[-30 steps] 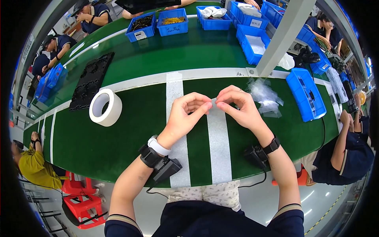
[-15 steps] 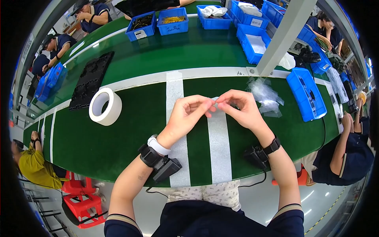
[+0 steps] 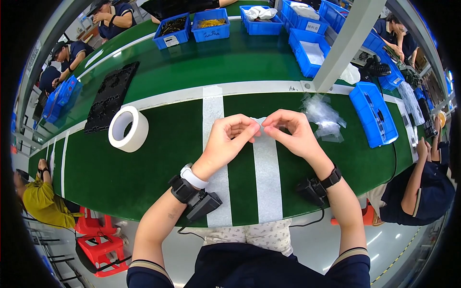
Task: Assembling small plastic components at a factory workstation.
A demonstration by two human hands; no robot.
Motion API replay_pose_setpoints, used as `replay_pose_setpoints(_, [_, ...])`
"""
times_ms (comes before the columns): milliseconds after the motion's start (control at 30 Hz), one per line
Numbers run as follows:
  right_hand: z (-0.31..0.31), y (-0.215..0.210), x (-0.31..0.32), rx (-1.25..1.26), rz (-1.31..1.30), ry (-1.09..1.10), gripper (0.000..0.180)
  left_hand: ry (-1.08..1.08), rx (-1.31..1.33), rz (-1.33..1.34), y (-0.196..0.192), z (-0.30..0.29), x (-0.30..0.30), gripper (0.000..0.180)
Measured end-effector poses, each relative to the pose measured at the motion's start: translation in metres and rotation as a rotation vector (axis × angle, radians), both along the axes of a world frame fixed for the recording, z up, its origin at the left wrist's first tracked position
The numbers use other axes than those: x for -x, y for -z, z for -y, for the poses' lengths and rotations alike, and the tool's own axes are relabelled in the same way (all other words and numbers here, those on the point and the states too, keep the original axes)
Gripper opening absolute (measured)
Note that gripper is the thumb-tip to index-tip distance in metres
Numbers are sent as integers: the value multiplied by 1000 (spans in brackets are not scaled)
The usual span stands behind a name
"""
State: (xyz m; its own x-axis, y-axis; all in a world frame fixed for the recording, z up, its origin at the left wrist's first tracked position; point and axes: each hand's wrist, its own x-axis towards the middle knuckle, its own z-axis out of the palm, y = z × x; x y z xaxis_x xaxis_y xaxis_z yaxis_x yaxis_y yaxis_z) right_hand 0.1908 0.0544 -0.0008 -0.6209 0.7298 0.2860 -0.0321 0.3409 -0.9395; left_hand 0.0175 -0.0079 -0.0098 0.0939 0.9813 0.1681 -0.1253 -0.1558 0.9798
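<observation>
My left hand (image 3: 234, 133) and my right hand (image 3: 294, 130) meet over the middle of the green table, thumbs and index fingers pinched and fingertips almost touching. Whatever lies between the fingertips is too small or too clear to make out. Beneath the hands, two pale strips (image 3: 270, 192) run across the table toward me. Just beyond my right hand lies a loose pile of clear plastic film pieces (image 3: 324, 117). A wide roll of white tape (image 3: 128, 129) stands off to the left of my left hand, touched by neither hand.
A black molded tray (image 3: 112, 97) lies behind the tape roll. A blue bin (image 3: 373, 114) sits at the right, and more blue bins (image 3: 210, 32) line the far side. A grey metal post (image 3: 343, 48) rises at back right. Other people work around the table.
The fingertips of my two hands have drawn very slightly apart, the left index finger shifting a little. Both hands stay pinched in nearly the same place.
</observation>
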Motion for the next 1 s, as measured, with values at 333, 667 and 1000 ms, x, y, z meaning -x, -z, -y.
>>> replay_pose_setpoints(333, [2, -3, 2, -261, 126, 14, 6, -27, -38, -170, 6, 0, -1, 11])
replay_pose_setpoints(667, [6, -4, 4, -280, 150, -4, 6, -31, -13, -250, 7, 1, -1, 11])
replay_pose_setpoints(1000, [10, -3, 5, -609, 137, 90, 11, 16, 109, -44, 5, 0, -2, 14])
